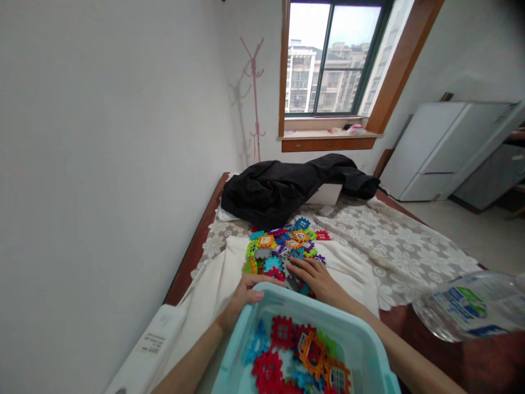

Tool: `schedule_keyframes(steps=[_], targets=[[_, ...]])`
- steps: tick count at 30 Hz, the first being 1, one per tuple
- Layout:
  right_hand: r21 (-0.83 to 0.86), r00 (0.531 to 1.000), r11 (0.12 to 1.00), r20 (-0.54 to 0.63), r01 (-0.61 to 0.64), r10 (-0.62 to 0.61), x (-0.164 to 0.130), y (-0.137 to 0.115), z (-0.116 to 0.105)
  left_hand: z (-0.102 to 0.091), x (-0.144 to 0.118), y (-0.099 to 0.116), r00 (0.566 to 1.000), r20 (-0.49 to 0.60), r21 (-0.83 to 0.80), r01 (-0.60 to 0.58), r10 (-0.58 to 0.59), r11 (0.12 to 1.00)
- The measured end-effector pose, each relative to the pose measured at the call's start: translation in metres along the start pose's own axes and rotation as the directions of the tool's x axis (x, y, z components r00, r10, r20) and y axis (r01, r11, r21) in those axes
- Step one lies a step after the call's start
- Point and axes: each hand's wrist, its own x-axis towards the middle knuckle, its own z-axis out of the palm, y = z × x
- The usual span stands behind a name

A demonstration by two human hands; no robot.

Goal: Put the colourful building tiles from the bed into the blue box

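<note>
The pile of toy blocks (285,246) lies on the bed just beyond the bin's far rim, my right hand (314,276) flat and open on its near edge, while my left hand (245,294) curls around the light-blue bin (369,350).

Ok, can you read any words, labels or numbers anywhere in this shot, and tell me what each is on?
Nothing can be read.
Bottle at right: blue and green label, print blurred.
White device by the left hand: dark lines of small print, too small to read.
Toy tiles under the right hand and in the tub: no lettering visible.
</note>
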Motion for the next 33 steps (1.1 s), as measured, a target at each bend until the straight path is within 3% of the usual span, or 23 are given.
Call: schedule_keyframes(steps=[5, 9, 14, 18, 20, 24, 28, 33], targets=[[-0.029, 0.987, 0.997, -0.144, 0.068, -0.072, 0.001, 0.006, 0.003, 0.007, 0.002, 0.003, 0.998, 0.055, 0.012, -0.002, 0.002, 1.000], [-0.025, 0.987, 0.996, -0.137, 0.084, -0.087, -0.003, 0.011, -0.013, 0.009, 0.003, 0.004, 0.999, 0.039, 0.020, -0.020, 0.019, 1.000], [-0.014, 0.993, 0.999, -0.109, 0.037, -0.039, -0.008, 0.011, -0.023, 0.015, 0.001, 0.010, 0.999, 0.026, 0.024, -0.025, 0.025, 0.999], [0.121, 0.972, 0.990, -0.211, -0.075, 0.100, -0.012, 0.013, -0.019, 0.015, 0.002, 0.009, 0.999, 0.014, 0.030, -0.052, 0.052, 0.998], [0.229, 0.928, 0.957, -0.285, -0.178, 0.240, -0.013, 0.016, -0.018, 0.013, 0.003, 0.008, 0.998, 0.009, 0.034, -0.064, 0.064, 0.997], [0.495, 0.783, 0.820, -0.372, -0.287, 0.498, -0.012, 0.020, -0.021, 0.013, 0.004, 0.006, 0.994, 0.008, 0.101, -0.111, 0.111, 0.989], [0.735, 0.623, 0.650, -0.420, -0.193, 0.660, -0.008, 0.024, -0.020, 0.020, 0.004, 0.007, 0.988, -0.011, 0.117, -0.154, 0.157, 0.981], [0.911, 0.520, 0.411, -0.339, -0.026, 0.784, -0.008, 0.024, -0.022, 0.025, 0.004, 0.008, 0.991, -0.046, 0.064, -0.121, 0.124, 0.991]])
